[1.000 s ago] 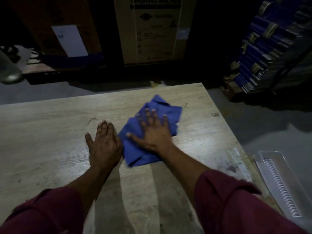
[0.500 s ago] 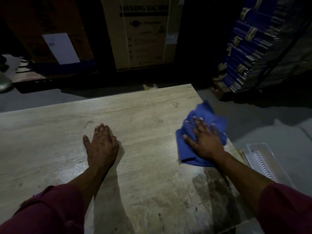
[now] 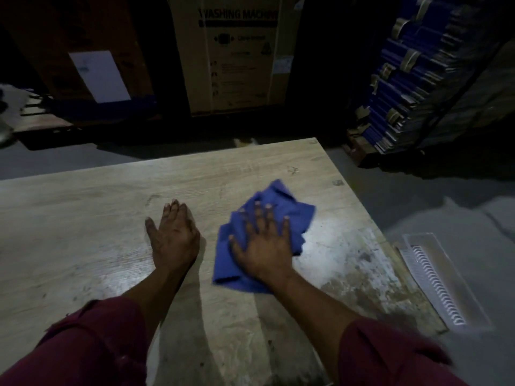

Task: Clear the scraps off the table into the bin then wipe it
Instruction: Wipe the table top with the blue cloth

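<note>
Flat right hand [image 3: 262,246] pressing crumpled blue cloth [image 3: 289,210]; woodgrain table [image 3: 83,207].

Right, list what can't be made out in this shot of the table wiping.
- Bin: not in the head view at all.
- Table under the blue cloth and right hand: covered, so dirt there is unknown.
- Table's near and left parts: cut off by the frame edge and hidden by the sleeves.
- Small print on the washing machine box: too dark and small.
- Left hand: lies flat, palm side hidden.
</note>
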Demonstrator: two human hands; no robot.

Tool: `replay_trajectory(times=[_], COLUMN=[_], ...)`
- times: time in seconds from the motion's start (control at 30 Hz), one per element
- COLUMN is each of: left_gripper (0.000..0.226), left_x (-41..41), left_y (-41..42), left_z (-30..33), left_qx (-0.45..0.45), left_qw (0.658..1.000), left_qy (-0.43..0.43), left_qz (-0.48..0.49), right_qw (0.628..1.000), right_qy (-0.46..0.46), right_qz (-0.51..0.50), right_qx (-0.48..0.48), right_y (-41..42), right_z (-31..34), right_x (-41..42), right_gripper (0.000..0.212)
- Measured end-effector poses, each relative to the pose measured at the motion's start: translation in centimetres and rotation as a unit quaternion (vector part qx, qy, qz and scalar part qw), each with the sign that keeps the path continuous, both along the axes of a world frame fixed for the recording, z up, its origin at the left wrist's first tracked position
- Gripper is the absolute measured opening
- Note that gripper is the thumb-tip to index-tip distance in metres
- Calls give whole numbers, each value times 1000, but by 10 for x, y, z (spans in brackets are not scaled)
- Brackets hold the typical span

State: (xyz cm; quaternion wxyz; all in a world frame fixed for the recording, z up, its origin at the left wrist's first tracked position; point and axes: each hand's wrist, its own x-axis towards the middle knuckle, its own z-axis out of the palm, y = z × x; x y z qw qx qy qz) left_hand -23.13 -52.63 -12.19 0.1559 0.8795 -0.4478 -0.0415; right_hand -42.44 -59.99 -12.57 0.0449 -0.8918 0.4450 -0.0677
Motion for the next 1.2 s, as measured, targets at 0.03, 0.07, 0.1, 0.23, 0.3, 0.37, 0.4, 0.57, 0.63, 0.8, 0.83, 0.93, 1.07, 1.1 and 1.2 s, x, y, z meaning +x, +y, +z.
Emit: replay_trajectory(times=[0.03, 0.07, 0.1, 0.23, 0.3, 0.37, 0.4, 0.57, 0.63, 0.8, 0.83, 0.93, 1.07, 1.1, 1.2], left_gripper=[50, 51, 55, 65, 65, 60, 56, 50, 54, 66, 66, 68, 66, 65, 63], left_x=[1, 0, -1, -1, 1, 2, 2, -6, -18, -41, -47, -65, -68, -68, -68], left_y=[1, 2, 2, 4, 4, 3, 2, 14, 42, 149, 161, 178, 176, 176, 177], left_z=[0, 0, 1, -1, -3, -5, -6, 2, 5, 6, 6, 7, 12, 12, 11], left_qx=[-14, -30, -43, -54, -50, -51, -51, -6, 8, 62, 77, 96, 84, 84, 70], left_qw=[1000, 1000, 999, 998, 999, 999, 999, 999, 998, 998, 997, 995, 995, 995, 996], left_qy=[4, 7, 9, 10, 14, 12, 11, 17, 12, 5, -4, -32, -46, -48, -55], left_qz=[1, 2, 3, -10, -14, -12, -12, -29, -54, -24, -16, -14, -12, -10, -7], right_qw=[998, 993, 985, 959, 969, 984, 991, 988, 979, 926, 912, 904, 963, 979, 997], right_qy=[9, 21, 30, 53, 62, 69, 73, 84, 82, 19, 2, -21, -9, -10, -16], right_qz=[62, 120, 172, 273, 236, 161, 109, -131, -184, -368, -404, -422, -269, -204, 80], right_qx=[-1, -5, -14, -48, -47, -32, -19, 22, 38, 77, 70, 67, 25, 15, -11], right_y=[13, 23, 28, 14, -3, -19, -24, -19, -10, 14, 21, 45, 94, 108, 152], right_z=[0, 0, 0, -2, -1, 0, 1, 10, 10, 12, 13, 19, 17, 14, 7], right_x=[3, 0, -8, -68, -102, -138, -156, -218, -228, -211, -200, -159, -116, -106, -91], right_gripper=[74, 73, 71, 70, 72, 74, 76, 81, 81, 83, 83, 79, 76, 76, 70])
